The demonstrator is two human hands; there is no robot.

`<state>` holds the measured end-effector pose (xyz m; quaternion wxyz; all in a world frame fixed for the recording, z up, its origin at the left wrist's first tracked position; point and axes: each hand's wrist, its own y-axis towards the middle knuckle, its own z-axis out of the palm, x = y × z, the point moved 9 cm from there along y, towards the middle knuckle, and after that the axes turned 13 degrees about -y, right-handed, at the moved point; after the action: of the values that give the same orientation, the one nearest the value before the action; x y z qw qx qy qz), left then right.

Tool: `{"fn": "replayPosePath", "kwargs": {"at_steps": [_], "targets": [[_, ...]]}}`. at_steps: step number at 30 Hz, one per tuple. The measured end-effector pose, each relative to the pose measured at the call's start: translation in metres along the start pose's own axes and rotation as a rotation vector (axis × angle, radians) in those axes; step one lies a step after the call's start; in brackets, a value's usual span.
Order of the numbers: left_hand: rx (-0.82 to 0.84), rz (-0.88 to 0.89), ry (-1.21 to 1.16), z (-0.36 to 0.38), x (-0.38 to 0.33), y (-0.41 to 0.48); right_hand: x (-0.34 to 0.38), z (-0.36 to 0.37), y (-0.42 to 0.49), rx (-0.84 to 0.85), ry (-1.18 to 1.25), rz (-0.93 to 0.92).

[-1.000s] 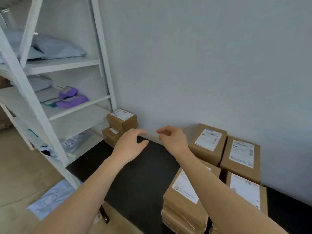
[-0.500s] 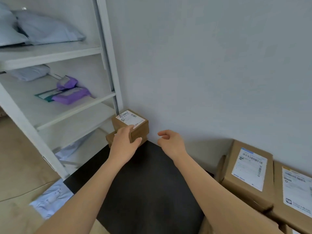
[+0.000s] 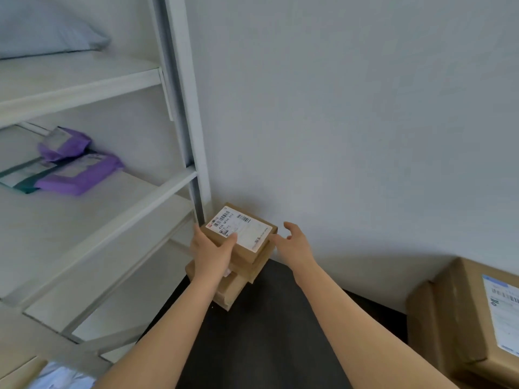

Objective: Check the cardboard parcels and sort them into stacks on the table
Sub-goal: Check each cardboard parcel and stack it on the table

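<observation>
A small brown cardboard parcel (image 3: pixel 254 252) with a white shipping label (image 3: pixel 238 229) on its top face is seen at the far left corner of the black bench (image 3: pixel 266 332), close against the grey wall (image 3: pixel 337 122). It is gripped at its near left corner by the left hand (image 3: pixel 210 252): the thumb is laid over the edge of the label and the fingers are wrapped round the left side. Further brown cardboard parcels (image 3: pixel 231 290) are stacked directly beneath it. Whether the top parcel is resting on them or raised just clear cannot be told.

The right hand (image 3: pixel 295 245) is held just beside the parcel's right corner, with the fingers loosely spread and nothing held. Contact with the cardboard cannot be made out.

A large brown cardboard parcel (image 3: pixel 460 318) with a white label is set at the right end of the bench, well apart from the small stack and cut off by the frame edge.

A white metal shelving unit (image 3: pixel 179 108) is stood to the left of the bench, its upright just beside the small parcel. Two purple plastic mailer bags (image 3: pixel 78 175) are laid on its middle shelf, and a pale grey plastic mailer bag (image 3: pixel 50 32) on the shelf above
</observation>
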<state>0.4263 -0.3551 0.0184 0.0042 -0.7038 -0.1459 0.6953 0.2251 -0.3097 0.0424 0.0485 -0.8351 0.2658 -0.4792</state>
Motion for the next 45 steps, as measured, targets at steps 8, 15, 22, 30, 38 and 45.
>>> {"fn": "replayPosePath", "kwargs": {"at_steps": [8,15,22,30,38,45], "targets": [[0.070,-0.149,-0.199,0.001,0.028,0.024,0.002,0.032,0.017,0.038,0.052,0.084],[0.109,-0.069,-0.257,0.013,0.012,0.010,-0.015,0.022,0.001,-0.023,0.113,0.133],[0.333,-0.045,-0.156,0.070,0.005,-0.041,-0.050,-0.031,-0.032,-0.231,0.045,0.104],[0.487,-0.120,-0.009,0.114,0.066,-0.093,-0.143,-0.057,-0.056,-0.345,0.018,0.227],[0.638,-0.174,0.307,0.128,0.127,-0.125,-0.221,-0.046,-0.078,-0.329,-0.031,0.365],[0.669,-0.176,0.374,0.131,0.145,-0.130,-0.231,-0.031,-0.075,-0.197,-0.097,0.351]]}}
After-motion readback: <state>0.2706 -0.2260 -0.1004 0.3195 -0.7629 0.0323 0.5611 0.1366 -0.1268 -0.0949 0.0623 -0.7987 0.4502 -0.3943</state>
